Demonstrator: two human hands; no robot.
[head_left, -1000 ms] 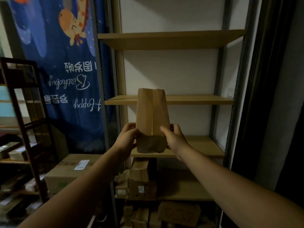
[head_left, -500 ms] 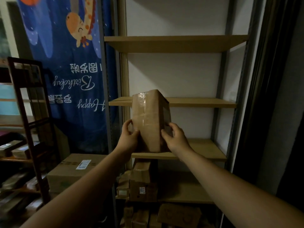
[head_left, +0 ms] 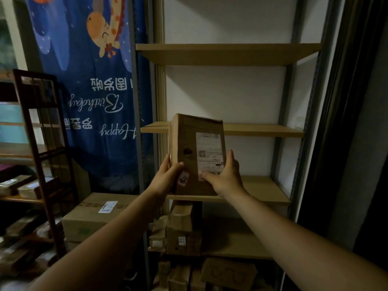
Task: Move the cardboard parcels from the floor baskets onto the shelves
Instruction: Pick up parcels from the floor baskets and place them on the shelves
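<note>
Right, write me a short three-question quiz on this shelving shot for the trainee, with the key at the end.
1. True or false: the parcel is held by both the left hand and the right hand.
2. The white shipping label on the parcel faces: A) the camera, B) the back wall, C) the floor.
3. Fill in: in the picture, the blue banner hangs to the ____ of the shelf unit.

Key: 1 true; 2 A; 3 left.
</note>
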